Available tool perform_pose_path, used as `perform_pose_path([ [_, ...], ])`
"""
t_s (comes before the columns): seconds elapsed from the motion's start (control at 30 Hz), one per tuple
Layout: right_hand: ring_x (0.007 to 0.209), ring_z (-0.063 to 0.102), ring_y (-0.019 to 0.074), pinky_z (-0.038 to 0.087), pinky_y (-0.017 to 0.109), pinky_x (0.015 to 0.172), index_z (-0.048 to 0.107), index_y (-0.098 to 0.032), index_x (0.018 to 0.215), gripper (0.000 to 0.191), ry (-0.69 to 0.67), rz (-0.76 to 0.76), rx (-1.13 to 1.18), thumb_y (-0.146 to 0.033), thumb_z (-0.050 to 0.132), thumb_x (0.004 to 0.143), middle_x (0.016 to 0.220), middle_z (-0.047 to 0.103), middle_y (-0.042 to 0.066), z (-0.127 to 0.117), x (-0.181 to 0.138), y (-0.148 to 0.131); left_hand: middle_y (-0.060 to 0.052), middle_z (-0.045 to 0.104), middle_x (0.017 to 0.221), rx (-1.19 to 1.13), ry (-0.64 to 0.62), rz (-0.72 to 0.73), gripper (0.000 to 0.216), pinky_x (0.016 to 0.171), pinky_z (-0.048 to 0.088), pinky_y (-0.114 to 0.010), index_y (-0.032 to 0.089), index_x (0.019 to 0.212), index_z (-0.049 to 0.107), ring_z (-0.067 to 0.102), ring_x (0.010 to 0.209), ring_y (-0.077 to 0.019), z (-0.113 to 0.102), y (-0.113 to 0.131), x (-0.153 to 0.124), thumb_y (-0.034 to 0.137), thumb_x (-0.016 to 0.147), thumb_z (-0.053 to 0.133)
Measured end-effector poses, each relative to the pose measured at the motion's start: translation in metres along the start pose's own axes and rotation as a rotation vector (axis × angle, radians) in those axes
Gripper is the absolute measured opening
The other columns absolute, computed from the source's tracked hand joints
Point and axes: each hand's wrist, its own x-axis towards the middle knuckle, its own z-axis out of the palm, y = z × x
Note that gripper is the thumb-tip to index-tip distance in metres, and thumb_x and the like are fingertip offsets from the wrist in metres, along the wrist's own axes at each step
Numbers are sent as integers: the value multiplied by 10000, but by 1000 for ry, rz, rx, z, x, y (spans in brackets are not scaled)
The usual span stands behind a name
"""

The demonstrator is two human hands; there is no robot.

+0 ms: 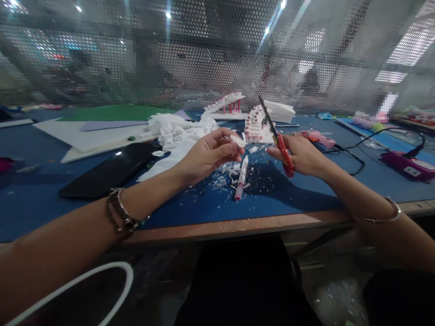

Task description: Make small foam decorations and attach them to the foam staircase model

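My left hand (215, 154) pinches a small curled piece of white paper (239, 140) between thumb and fingertips, above the middle of the blue table. In my right hand (302, 154) is a pair of scissors (284, 156) with red handles, its dark blades pointing up and away to the left. The scissors are apart from the paper. Just below the left fingertips lies a white and pink pen-like tube (241, 179), among white scraps (224, 176). Behind the hands stands a small white curved staircase model (254, 124) with pink spots.
Crumpled white paper (176, 131) lies left of centre, beside a black flat object (108, 172). Green sheet (115, 112) and white boards are at the back left. A pink glue gun (321, 139), black cable and purple power strip (409, 165) lie right. Perforated mesh (217, 54) stands behind.
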Motion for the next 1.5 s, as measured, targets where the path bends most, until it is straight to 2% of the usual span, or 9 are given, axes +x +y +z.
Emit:
perform_pose_path([
  [0.27, 572, 485, 120, 324, 248, 566, 345, -194, 663, 275, 113, -114, 217, -362, 398, 873, 631, 536, 13, 9, 0, -4, 10, 637, 688, 83, 76, 41, 159, 619, 482, -217, 185, 848, 565, 587, 589, -88, -4, -3, 3, 220, 722, 655],
  [0.43, 548, 545, 107, 384, 219, 492, 361, -198, 787, 235, -221, -22, 774, -384, 499, 824, 685, 567, -12, 10, -1, -10, 12, 631, 681, 88, 86, 37, 134, 619, 469, -225, 183, 839, 561, 580, 574, -87, -4, -1, 3, 202, 731, 639],
  [0.5, 492, 478, 76, 343, 197, 453, 357, -195, 776, 291, -257, 39, 844, -377, 584, 769, 618, 502, -54, 12, -2, -15, 10, 630, 680, 84, 88, 49, 101, 618, 460, -226, 175, 815, 565, 579, 572, -86, -5, 0, 3, 185, 737, 630],
  [0.67, 480, 356, 48, 263, 187, 439, 445, -164, 796, 323, -113, 97, 797, -415, 637, 728, 574, 413, -78, 17, -2, -16, 9, 635, 699, 80, 135, 92, 68, 614, 458, -219, 168, 807, 566, 582, 575, -81, -7, 0, 3, 165, 751, 605],
  [0.87, 605, 525, 111, 447, 260, 613, 488, -152, 657, 418, -130, 60, 924, -465, 347, 894, 659, 553, 27, 12, -5, -22, 17, 629, 694, 87, 180, 100, 105, 628, 468, -219, 172, 797, 544, 582, 571, -76, -8, 3, 5, 181, 730, 624],
  [1.03, 725, 571, 137, 493, 285, 682, 482, -159, 743, 284, -31, 66, 1103, -368, 371, 899, 786, 577, 51, 11, -4, -21, 23, 630, 699, 84, 168, 102, 148, 621, 473, -215, 184, 805, 546, 580, 571, -74, -8, 2, 4, 218, 714, 658],
  [1.17, 636, 564, 115, 481, 257, 574, 390, -195, 797, 180, -69, 73, 1087, -352, 446, 867, 728, 540, 4, 12, -2, -14, 23, 634, 696, 89, 166, 105, 159, 617, 476, -212, 186, 809, 552, 582, 574, -76, -7, 2, 3, 226, 708, 667],
  [1.27, 507, 466, 82, 404, 222, 469, 299, -225, 791, 286, -33, 25, 917, -394, 529, 809, 620, 434, -62, 14, -1, -12, 20, 629, 682, 120, 175, 113, 169, 615, 488, -219, 185, 806, 555, 581, 562, -81, -6, 2, 3, 240, 699, 674],
  [1.5, 634, 452, 117, 411, 264, 578, 307, -219, 753, 350, 7, -154, 666, -517, 481, 807, 718, 430, -19, 12, -10, -22, 3, 651, 737, 232, 195, 220, 130, 726, 519, -262, 179, 784, 560, 636, 722, -127, -6, 1, 2, 231, 729, 667],
])
